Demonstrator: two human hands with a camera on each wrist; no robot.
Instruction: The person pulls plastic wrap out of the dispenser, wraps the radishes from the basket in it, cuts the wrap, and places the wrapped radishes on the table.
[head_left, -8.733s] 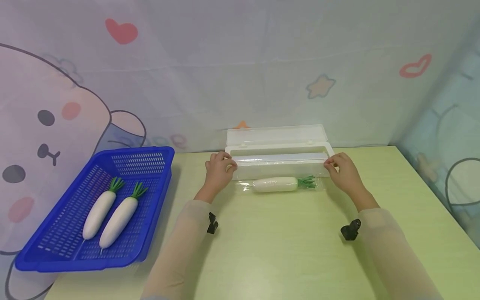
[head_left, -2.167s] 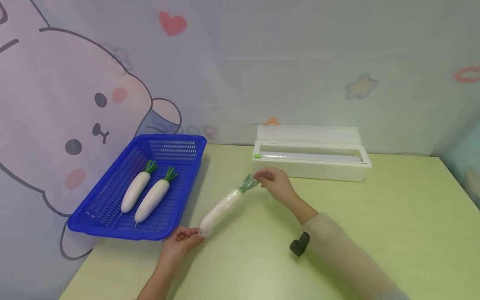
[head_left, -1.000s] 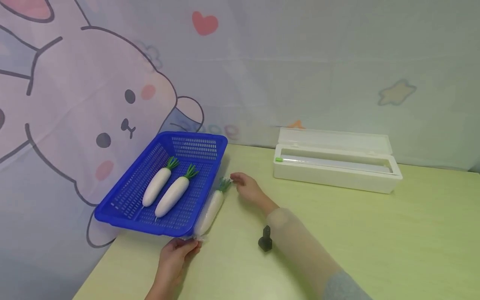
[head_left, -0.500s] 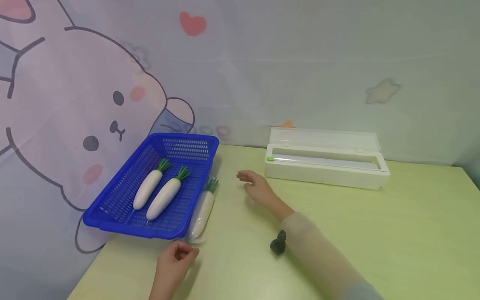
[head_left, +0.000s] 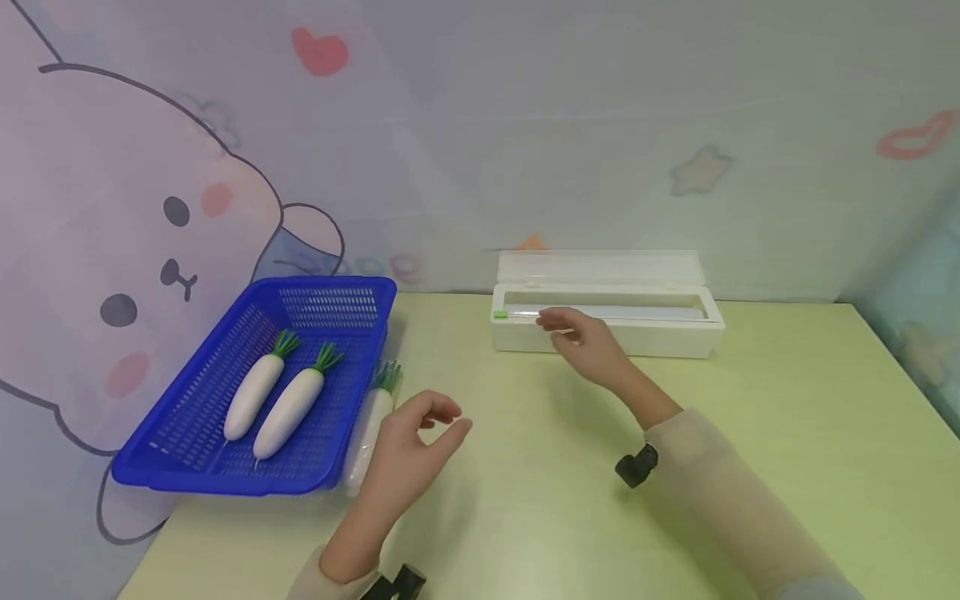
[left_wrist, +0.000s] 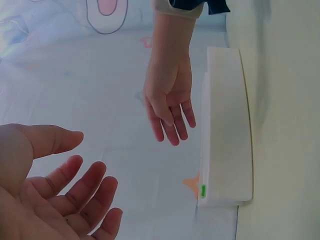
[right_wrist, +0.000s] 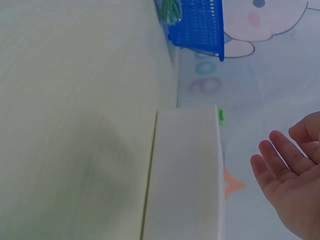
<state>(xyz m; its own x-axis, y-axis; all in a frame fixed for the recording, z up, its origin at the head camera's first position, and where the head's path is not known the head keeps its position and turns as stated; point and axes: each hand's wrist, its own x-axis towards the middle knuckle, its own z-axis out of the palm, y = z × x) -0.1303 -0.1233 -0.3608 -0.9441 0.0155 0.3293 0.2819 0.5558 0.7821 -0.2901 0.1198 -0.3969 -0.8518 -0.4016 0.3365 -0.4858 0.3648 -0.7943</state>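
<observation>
My left hand (head_left: 408, 454) is raised over the table, fingers loosely bent and holding nothing. Partly hidden behind it, a film-wrapped white radish (head_left: 367, 437) with green stalks lies along the right side of the blue basket (head_left: 348, 437). My right hand (head_left: 588, 343) hovers in front of the white cling film box (head_left: 630, 337), its fingers relaxed with nothing between them. The box lid (head_left: 600, 268) stands raised, and a roll of film (head_left: 637, 312) shows inside. In the left wrist view both hands have their fingers apart, near the box (left_wrist: 227, 130).
Inside the basket lie two unwrapped white radishes, one on the left (head_left: 255, 396) and one on the right (head_left: 288, 412). A printed cloth (head_left: 465, 150) hangs behind the table (head_left: 540, 500). A green slider (head_left: 500, 314) sits at the box's left end.
The wrapped radish was carried left, laid beside the basket and let go. Both hands have since moved right, the right one to the box. Earlier, both hands held film at the box.
</observation>
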